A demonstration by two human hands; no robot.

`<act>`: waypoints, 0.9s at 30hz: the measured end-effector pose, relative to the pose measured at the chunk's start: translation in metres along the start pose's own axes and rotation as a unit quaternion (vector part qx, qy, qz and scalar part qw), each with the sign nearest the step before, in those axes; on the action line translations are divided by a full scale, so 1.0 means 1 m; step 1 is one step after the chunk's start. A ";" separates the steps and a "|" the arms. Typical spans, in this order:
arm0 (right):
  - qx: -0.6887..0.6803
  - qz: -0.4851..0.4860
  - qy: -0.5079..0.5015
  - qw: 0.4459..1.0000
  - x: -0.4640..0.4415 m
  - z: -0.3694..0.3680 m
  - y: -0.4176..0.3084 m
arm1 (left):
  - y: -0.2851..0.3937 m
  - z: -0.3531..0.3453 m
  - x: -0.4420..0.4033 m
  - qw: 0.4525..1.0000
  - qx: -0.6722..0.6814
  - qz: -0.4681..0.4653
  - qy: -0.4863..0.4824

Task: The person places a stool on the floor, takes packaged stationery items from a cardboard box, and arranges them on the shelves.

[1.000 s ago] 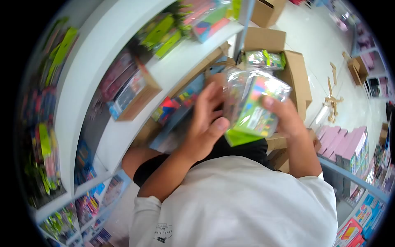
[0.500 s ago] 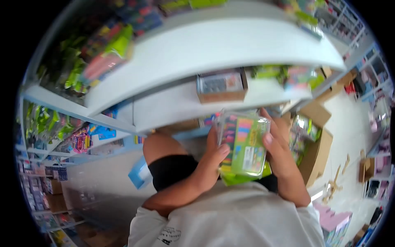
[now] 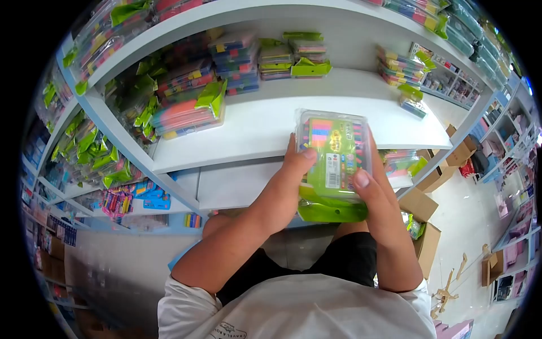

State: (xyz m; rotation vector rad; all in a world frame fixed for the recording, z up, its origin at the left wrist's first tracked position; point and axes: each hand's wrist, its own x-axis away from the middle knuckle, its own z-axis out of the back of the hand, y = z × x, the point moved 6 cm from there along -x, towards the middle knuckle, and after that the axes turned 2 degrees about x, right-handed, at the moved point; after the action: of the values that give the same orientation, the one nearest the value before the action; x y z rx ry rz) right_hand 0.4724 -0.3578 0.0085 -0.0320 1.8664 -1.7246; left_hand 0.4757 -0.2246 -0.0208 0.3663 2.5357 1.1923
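Observation:
A clear plastic pack (image 3: 339, 161) with a green printed label, a barcode and brightly coloured contents is held out in front of my body. Its shiny green flap (image 3: 333, 211) hangs on the side nearest me. My left hand (image 3: 294, 175) grips its left side, with the thumb on top. On the right side, my right hand (image 3: 377, 189) is closed round the edge, thumb pressed on the front. The fingers under the pack are hidden. Behind the pack lies a white shelf board (image 3: 254, 127); I cannot tell whether the two touch.
Similar packs stand in a pile (image 3: 189, 116) on the shelf's left, more stacks (image 3: 234, 59) at the back, and a smaller stack (image 3: 401, 65) on the right. An upright post (image 3: 121, 133) divides the shelving. An open cardboard box (image 3: 426, 243) stands on the floor at right.
Both hands have raised the pack from near my lap to in front of the upper shelf board. My view has shifted, showing more of the stacked packs.

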 end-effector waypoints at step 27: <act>0.182 0.006 0.191 0.965 -0.093 0.125 0.064 | 0.003 0.075 -0.170 0.837 -0.483 -0.072 0.249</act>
State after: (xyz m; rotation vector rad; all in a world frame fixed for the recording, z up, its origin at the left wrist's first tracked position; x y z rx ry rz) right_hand 0.6260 -0.4229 -0.0111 0.4868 1.7605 -2.1563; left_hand 0.6610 -0.2313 -0.0344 -0.4273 1.8464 2.4997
